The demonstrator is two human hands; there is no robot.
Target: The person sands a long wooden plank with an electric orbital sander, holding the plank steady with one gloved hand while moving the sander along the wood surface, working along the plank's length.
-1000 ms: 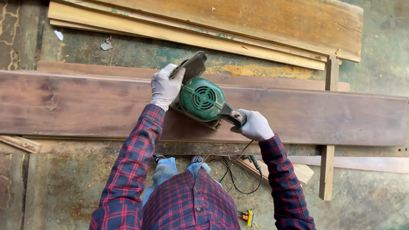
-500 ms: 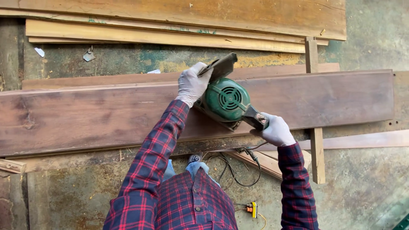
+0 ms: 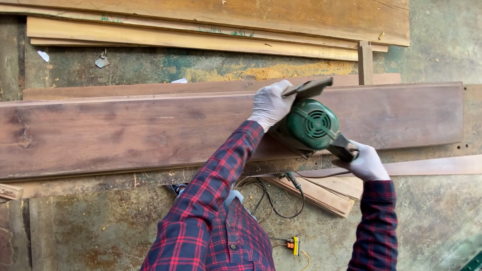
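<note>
Green metal fills the space between my hands: a power planer (image 3: 310, 123) sits on the long dark plank (image 3: 125, 133), its round vented motor housing facing up at me. My left hand (image 3: 271, 104), in a pale glove, is clenched around the front knob of the planer, just under the grey flat guard that sticks out past my knuckles. My right hand (image 3: 365, 163), gloved the same, is wrapped tight around the dark rear handle, down and to the right of the motor. Both red-and-blue checked sleeves (image 3: 216, 185) reach up from below.

Beyond my left hand lie paler boards (image 3: 201, 40) stacked side by side, with yellow sawdust (image 3: 271, 73) on the floor between them and the plank. Below my right hand, short offcuts of wood (image 3: 321, 193) lie near a black cable (image 3: 271, 200), and a small yellow plug (image 3: 293, 245) rests on the stained floor (image 3: 100, 231) closer to my body.
</note>
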